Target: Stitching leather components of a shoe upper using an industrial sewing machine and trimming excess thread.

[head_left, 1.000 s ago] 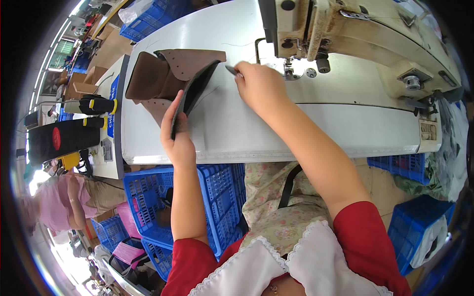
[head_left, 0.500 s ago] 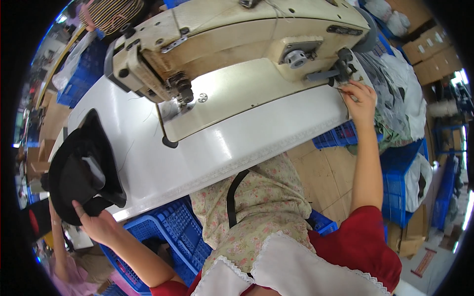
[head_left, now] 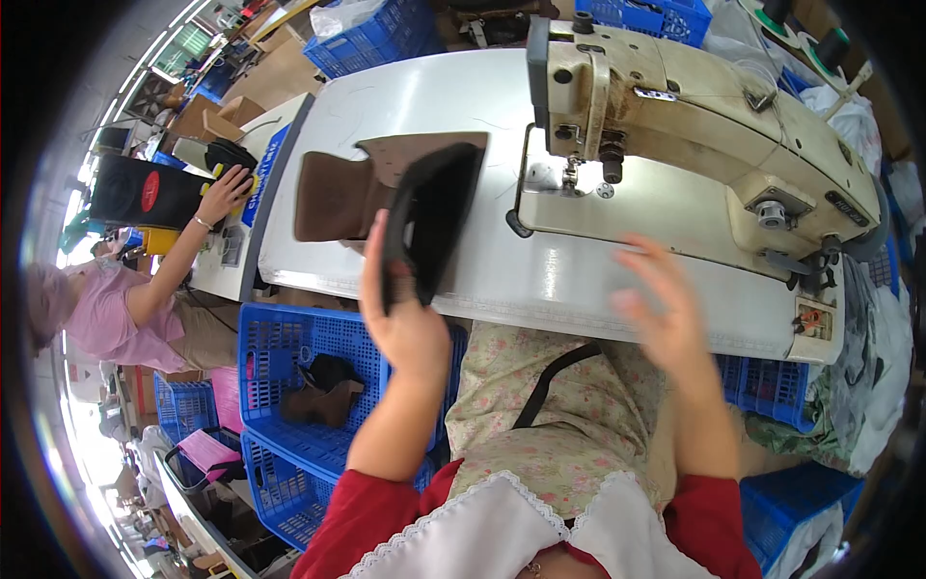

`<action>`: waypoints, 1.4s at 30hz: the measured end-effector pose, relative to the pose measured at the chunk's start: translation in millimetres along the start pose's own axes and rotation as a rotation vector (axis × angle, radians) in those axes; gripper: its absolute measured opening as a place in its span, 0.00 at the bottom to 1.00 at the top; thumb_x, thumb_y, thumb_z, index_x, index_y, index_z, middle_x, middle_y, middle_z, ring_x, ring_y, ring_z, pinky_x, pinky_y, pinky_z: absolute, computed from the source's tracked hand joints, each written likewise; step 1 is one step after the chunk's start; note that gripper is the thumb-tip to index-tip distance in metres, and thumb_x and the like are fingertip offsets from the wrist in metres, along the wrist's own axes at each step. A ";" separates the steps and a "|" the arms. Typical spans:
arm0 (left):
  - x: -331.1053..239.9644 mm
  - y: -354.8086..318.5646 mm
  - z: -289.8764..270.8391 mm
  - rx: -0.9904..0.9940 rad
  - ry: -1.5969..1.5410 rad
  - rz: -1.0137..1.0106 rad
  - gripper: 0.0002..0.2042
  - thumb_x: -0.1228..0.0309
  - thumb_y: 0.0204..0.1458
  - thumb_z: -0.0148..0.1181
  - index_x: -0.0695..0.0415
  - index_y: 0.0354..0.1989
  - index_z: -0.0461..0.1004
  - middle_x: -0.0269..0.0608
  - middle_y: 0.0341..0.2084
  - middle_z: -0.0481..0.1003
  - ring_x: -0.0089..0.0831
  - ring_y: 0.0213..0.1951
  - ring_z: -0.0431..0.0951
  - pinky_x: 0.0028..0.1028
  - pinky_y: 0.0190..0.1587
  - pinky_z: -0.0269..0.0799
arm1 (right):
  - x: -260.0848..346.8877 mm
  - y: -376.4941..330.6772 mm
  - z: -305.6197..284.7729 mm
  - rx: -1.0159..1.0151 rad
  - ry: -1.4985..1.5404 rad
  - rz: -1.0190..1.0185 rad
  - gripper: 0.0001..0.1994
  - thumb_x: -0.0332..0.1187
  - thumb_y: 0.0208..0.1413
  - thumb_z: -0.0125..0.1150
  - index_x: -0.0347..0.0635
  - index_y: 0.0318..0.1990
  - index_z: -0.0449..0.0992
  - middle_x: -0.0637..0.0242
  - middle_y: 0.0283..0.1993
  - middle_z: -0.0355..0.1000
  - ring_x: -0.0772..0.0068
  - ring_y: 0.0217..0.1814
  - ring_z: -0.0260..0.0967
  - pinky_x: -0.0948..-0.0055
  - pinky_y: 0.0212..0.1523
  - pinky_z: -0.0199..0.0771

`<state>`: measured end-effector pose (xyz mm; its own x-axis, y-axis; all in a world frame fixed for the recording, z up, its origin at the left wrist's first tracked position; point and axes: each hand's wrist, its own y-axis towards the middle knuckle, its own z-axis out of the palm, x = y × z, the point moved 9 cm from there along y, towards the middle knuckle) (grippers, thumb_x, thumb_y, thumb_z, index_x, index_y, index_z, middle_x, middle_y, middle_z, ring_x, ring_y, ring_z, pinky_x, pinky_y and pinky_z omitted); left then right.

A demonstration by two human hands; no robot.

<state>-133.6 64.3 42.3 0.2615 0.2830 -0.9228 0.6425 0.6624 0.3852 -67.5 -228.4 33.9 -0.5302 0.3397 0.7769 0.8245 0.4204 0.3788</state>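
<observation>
My left hand grips a curved black leather-like piece near its lower end, holding it tilted above the white table. Behind and left of it lies a brown leather-like piece with a bent flap, partly covered by the black one. Over the table's near edge, in front of the sewing machine, my right hand is raised with fingers apart, blurred by motion and holding nothing. The needle area of the machine is right of the black piece, apart from both hands.
Blue baskets stand below the table's left side, one with black and brown pieces inside. At the left, a co-worker in pink reaches onto an adjoining table. Another blue basket is beyond the table; grey and white bags lie at the right.
The view has turned left. My left hand has brought the black piece from the table's left edge toward the machine. My right hand has left the machine's right end and moved inward.
</observation>
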 end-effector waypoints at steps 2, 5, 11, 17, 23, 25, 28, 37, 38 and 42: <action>7.0 -16.3 14.0 0.036 -0.206 0.069 0.20 0.80 0.62 0.47 0.64 0.63 0.65 0.50 0.65 0.63 0.39 0.65 0.63 0.34 0.67 0.56 | 31.4 28.5 72.7 0.178 0.357 -0.046 0.36 0.46 0.58 0.62 0.32 0.67 0.59 0.47 0.71 0.55 0.51 0.75 0.48 0.60 0.72 0.50; -16.7 -37.5 42.2 0.239 -0.004 0.301 0.24 0.72 0.62 0.48 0.63 0.67 0.57 0.49 0.63 0.63 0.42 0.65 0.63 0.37 0.67 0.57 | 60.9 55.5 127.7 0.191 0.436 -0.121 0.42 0.46 0.55 0.66 0.28 0.68 0.54 0.42 0.71 0.53 0.50 0.76 0.47 0.62 0.72 0.48; -19.7 -31.9 43.8 0.500 -0.186 0.285 0.42 0.77 0.53 0.54 0.62 0.73 0.35 0.51 0.74 0.33 0.43 0.75 0.34 0.39 0.73 0.38 | 105.1 67.4 130.2 0.236 0.709 -0.166 0.39 0.45 0.56 0.65 0.28 0.67 0.56 0.46 0.67 0.59 0.57 0.70 0.57 0.65 0.68 0.56; -49.5 -9.9 15.0 0.617 -0.419 -0.150 0.41 0.82 0.45 0.59 0.61 0.71 0.49 0.47 0.72 0.47 0.38 0.74 0.42 0.36 0.72 0.36 | 46.6 82.2 129.8 0.146 1.067 0.379 0.22 0.40 0.65 0.55 0.32 0.59 0.69 0.63 0.55 0.72 0.74 0.56 0.69 0.72 0.58 0.67; -99.5 48.8 -18.4 0.576 0.542 0.349 0.38 0.56 0.48 0.69 0.61 0.65 0.62 0.59 0.64 0.61 0.52 0.68 0.58 0.41 0.68 0.54 | 91.4 78.2 118.6 0.471 1.057 0.264 0.22 0.39 0.65 0.55 0.31 0.59 0.70 0.64 0.56 0.72 0.72 0.57 0.68 0.72 0.58 0.67; -86.8 49.1 -9.8 0.751 0.583 0.288 0.48 0.48 0.42 0.72 0.62 0.68 0.55 0.63 0.65 0.60 0.53 0.68 0.57 0.40 0.68 0.54 | 104.2 73.3 121.1 0.577 1.008 0.220 0.22 0.39 0.64 0.57 0.31 0.59 0.70 0.63 0.56 0.72 0.72 0.57 0.68 0.72 0.59 0.67; -70.8 52.5 -11.3 0.944 0.274 0.138 0.51 0.46 0.40 0.73 0.63 0.68 0.55 0.62 0.65 0.59 0.51 0.68 0.58 0.40 0.68 0.54 | 112.9 67.5 124.7 0.648 0.976 0.279 0.22 0.39 0.63 0.59 0.32 0.59 0.70 0.63 0.55 0.73 0.73 0.56 0.68 0.72 0.59 0.67; -61.8 19.9 7.4 1.118 0.108 -0.112 0.34 0.65 0.48 0.72 0.63 0.62 0.64 0.43 0.55 0.72 0.33 0.58 0.69 0.35 0.61 0.64 | 82.6 57.0 134.9 0.624 1.186 0.386 0.21 0.37 0.61 0.61 0.30 0.55 0.72 0.59 0.54 0.74 0.73 0.53 0.71 0.73 0.55 0.70; -61.2 18.0 6.8 1.125 0.105 -0.113 0.34 0.65 0.48 0.72 0.63 0.62 0.64 0.43 0.55 0.72 0.33 0.58 0.69 0.35 0.61 0.64 | 82.1 51.6 135.5 0.636 1.235 0.389 0.21 0.37 0.60 0.62 0.30 0.55 0.73 0.59 0.53 0.75 0.73 0.52 0.72 0.73 0.54 0.71; -53.6 31.3 -11.3 0.956 0.135 -0.201 0.29 0.66 0.52 0.68 0.63 0.60 0.67 0.45 0.52 0.75 0.32 0.55 0.72 0.32 0.59 0.67 | 65.9 19.1 132.1 0.686 0.867 0.458 0.20 0.36 0.59 0.64 0.29 0.53 0.74 0.60 0.50 0.76 0.73 0.49 0.74 0.72 0.51 0.73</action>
<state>-135.6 77.7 103.9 0.0371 0.3423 -0.9388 0.9932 -0.1160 -0.0030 -112.9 -86.9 25.9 0.3123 0.0052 0.9500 0.4849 0.8590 -0.1641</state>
